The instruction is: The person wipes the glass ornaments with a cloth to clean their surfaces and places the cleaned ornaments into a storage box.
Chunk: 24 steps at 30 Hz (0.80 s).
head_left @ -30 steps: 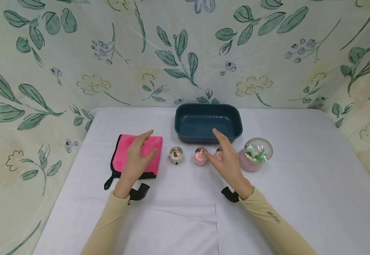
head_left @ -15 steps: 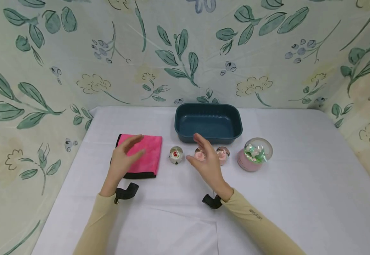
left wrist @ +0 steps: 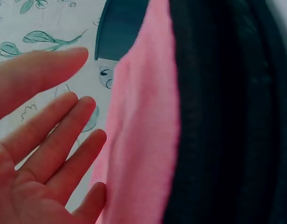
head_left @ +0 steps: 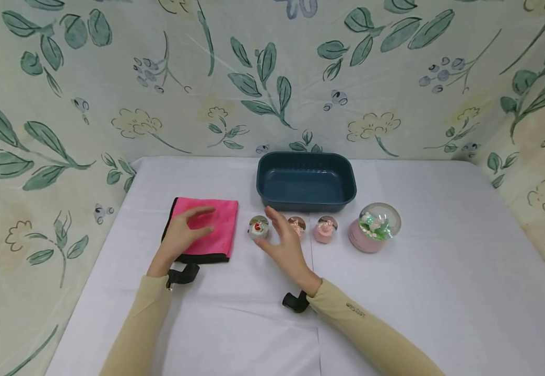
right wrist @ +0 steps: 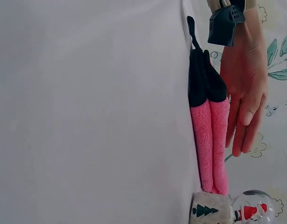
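My left hand [head_left: 178, 237] hovers over a folded pink cloth [head_left: 223, 222] with black trim, its fingers spread and nothing held. In the left wrist view, the cloth [left wrist: 141, 126] rises beside its relaxed fingers. My right hand [head_left: 288, 250] reaches in from the right, thumb and fingers parted, the fingertips just beside a small snow globe [head_left: 258, 228]. The right wrist view shows this globe [right wrist: 253, 212] with a red Santa-like figure inside, above a white base [right wrist: 211, 210] with green trees. A small pink snow globe [head_left: 297, 225] is partly hidden behind my right hand.
Another small pink snow globe [head_left: 325, 230] stands to the right. Beyond it is a larger snow globe [head_left: 368, 237] with a pink base and white flowers inside. A dark blue rectangular bin [head_left: 306, 201] sits at the back of the white-covered table [head_left: 423, 250], against floral fabric.
My right hand has moved left, past the pink snow globes to the small Santa globe. My left hand has shifted left and slightly down over the cloth. The objects have stayed put.
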Tool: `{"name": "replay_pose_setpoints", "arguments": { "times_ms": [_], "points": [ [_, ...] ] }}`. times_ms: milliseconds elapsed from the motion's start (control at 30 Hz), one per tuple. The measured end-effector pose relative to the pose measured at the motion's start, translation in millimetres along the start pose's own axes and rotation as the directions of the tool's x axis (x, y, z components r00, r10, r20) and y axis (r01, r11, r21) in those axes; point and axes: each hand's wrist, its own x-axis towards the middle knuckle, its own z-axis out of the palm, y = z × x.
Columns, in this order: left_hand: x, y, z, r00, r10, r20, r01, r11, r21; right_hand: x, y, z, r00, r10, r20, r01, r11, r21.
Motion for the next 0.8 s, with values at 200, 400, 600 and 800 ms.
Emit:
{"name": "replay_pose_setpoints", "arguments": {
  "times_ms": [200,400,600,800],
  "points": [
    [6.8,-14.1,1.7,0.997,0.023,0.074,-0.023,1.000,-0.001,4.4,9.1,7.4,0.995,0.099,0.014,-0.099,0.995,-0.028],
    [8.2,-17.3,3.7,0.995,-0.002,0.096,-0.004,0.998,0.066,9.2,17.3,11.1,0.985,0.174,0.019,-0.173,0.984,-0.035],
    [10.3,-15.5,5.9,0.995,-0.017,0.103,0.000,0.986,0.168,10.7,23.2,12.8,0.971,0.239,0.024,-0.237,0.969,-0.066],
    [11.8,-16.8,9.7,0.995,-0.018,0.096,-0.004,0.975,0.222,10.8,27.6,13.7,0.967,0.252,0.030,-0.247,0.962,-0.112]
  ]
}}
